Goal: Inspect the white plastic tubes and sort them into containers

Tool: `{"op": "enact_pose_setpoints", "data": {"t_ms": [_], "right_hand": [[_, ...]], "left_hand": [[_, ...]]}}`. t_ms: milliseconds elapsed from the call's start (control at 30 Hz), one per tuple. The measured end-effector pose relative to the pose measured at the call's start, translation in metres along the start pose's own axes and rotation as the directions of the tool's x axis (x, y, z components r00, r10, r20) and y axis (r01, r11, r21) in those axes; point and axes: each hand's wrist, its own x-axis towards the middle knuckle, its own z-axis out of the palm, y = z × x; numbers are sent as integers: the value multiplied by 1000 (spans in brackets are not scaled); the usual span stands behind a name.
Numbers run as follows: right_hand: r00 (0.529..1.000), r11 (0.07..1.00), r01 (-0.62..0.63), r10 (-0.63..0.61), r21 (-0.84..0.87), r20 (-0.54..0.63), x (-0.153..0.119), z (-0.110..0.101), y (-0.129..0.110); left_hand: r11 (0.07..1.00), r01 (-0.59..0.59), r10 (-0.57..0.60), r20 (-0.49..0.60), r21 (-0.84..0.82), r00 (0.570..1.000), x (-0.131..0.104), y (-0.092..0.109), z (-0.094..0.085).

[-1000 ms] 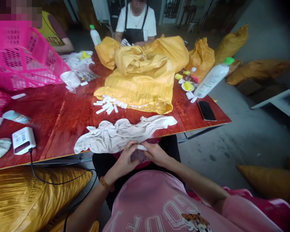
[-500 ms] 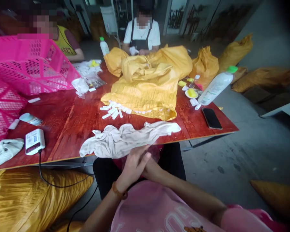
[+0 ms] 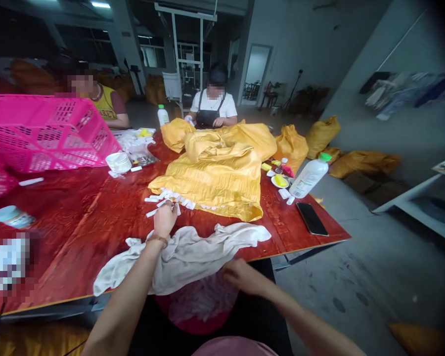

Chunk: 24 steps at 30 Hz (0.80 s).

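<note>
My left hand (image 3: 165, 218) reaches across the table to a small pile of white strips (image 3: 187, 201) at the mouth of a yellow woven sack (image 3: 215, 173). Its fingers curl down among the strips, and a white strip shows at the fingertips. Close to my body, my right hand (image 3: 239, 275) is held with bent fingers by the table edge; whatever is in them is hidden. Beneath it, a red container (image 3: 200, 325) on my lap holds a heap of whitish pieces (image 3: 203, 299). A crumpled pale cloth (image 3: 193, 254) lies between my hands and the sack.
Pink plastic crates (image 3: 55, 131) stand at the left. A white bottle with a green cap (image 3: 310, 177) and a phone (image 3: 312, 218) are at the right. A stack of white dishes (image 3: 118, 162) sits left of the sack. Two people (image 3: 213, 106) sit across the table.
My hands were together over my lap. The left has gone forward to the white strips, and the right has drawn aside, uncovering the red container. The view has tilted up.
</note>
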Motion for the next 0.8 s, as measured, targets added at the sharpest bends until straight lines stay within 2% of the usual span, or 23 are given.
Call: {"op": "enact_pose_setpoints", "data": {"t_ms": [67,133,167,233,300,367,467,567,633,700,767,800], "right_hand": [[996,999,-28,31,35,-81,16,-53,5],[953,982,-172,145,-82,-265,41,-107,12],[932,969,-215,167,-123,-321,54,-130,16],[899,943,-275,182,-189,-399,79,-168,26],[869,908,-318,164,-273,-467,98,-188,35],[863,869,-332,123,-367,-489,109,-192,41],[899,828,-292,66,-480,-433,115,-184,44],[934,816,-213,10,-537,-357,115,-179,41],[946,824,-145,-47,-548,-320,108,-176,34],[947,837,-76,-110,-542,-302,95,-167,23],[937,914,51,-184,-403,-297,74,-146,8],[926,953,144,-224,-267,-302,62,-131,-2]], "left_hand": [[999,23,-24,27,43,999,20,-5,9],[997,28,-32,61,69,998,26,-7,18],[997,24,-30,78,74,996,25,-8,22],[998,0,-7,110,64,994,20,-11,25],[999,-37,33,123,31,992,12,-14,25],[998,-66,67,108,-15,992,1,-16,20],[994,-70,74,58,-79,996,-26,-12,7],[956,-38,41,5,-292,999,-64,-5,-11],[857,-7,8,-2,-515,1000,-91,0,-23],[713,40,-31,26,-700,999,-114,6,-34],[573,74,-64,45,-816,997,-134,16,-43],[518,73,-76,40,-852,996,-143,22,-46]]}}
